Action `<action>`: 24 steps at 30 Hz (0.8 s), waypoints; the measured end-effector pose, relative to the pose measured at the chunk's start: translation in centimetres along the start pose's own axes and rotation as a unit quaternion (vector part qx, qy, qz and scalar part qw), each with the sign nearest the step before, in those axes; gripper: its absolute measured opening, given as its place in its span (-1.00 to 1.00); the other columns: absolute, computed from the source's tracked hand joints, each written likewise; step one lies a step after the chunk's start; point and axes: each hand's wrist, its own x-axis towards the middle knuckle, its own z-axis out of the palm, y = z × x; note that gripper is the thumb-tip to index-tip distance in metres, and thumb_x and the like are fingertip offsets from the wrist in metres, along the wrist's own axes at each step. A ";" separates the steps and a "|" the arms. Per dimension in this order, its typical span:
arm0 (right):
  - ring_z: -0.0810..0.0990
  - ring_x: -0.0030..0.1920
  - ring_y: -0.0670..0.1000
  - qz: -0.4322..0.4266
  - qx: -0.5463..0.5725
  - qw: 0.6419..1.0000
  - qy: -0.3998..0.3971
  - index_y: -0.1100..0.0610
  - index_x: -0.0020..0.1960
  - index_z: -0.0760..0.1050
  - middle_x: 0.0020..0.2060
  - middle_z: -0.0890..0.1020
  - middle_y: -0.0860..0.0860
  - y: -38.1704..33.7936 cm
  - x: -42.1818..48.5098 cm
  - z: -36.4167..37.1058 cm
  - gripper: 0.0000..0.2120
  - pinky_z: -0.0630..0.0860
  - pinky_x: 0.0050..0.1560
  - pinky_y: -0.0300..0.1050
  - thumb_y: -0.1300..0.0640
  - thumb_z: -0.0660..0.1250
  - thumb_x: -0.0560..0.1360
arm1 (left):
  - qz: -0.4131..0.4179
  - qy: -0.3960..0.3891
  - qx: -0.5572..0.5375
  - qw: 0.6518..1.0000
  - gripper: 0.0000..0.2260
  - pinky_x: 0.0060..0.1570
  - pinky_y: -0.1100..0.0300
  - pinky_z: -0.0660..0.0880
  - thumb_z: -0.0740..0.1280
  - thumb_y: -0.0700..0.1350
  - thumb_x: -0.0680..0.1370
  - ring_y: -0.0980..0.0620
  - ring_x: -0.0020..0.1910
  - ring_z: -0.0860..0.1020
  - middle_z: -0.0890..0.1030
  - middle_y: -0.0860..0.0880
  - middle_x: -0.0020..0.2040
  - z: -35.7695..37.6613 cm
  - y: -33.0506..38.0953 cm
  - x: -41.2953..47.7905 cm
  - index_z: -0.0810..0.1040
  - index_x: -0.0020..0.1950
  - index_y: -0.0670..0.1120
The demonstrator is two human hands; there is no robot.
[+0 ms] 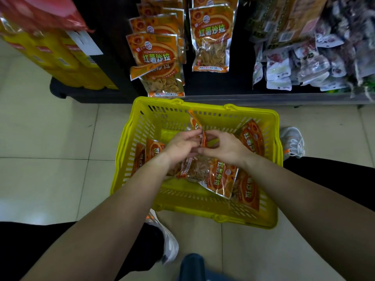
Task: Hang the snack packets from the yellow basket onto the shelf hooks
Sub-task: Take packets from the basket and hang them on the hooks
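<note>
Light was soft, even, from overhead. Floor tiles [50, 128] showed pale sheen, only faint shadows beside yellow basket [142, 138]. Shelf recess behind hanging packets [211, 37] was dark; foil edges glinted. Wide-angle bend curved shelf base [284, 97] and tile seams toward edges. Red bag [40, 13] and grey packets [304, 63] were blurred; centre was sharp.

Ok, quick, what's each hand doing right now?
Left hand: pinches a snack packet above the yellow basket.
Right hand: pinches the same snack packet.
</note>
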 end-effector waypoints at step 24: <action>0.67 -0.06 -0.06 0.053 -0.072 0.995 0.050 0.04 0.19 0.62 0.06 0.70 0.01 -0.4 1.1 -2.5 -0.77 0.56 -0.09 -0.23 0.13 0.23 0.63 | 0.080 0.130 0.134 0.979 -0.82 -0.04 0.26 0.55 0.44 -0.20 0.54 0.04 0.06 0.62 0.64 0.05 0.02 -1.5 -0.5 1.6 0.57 0.09 -0.01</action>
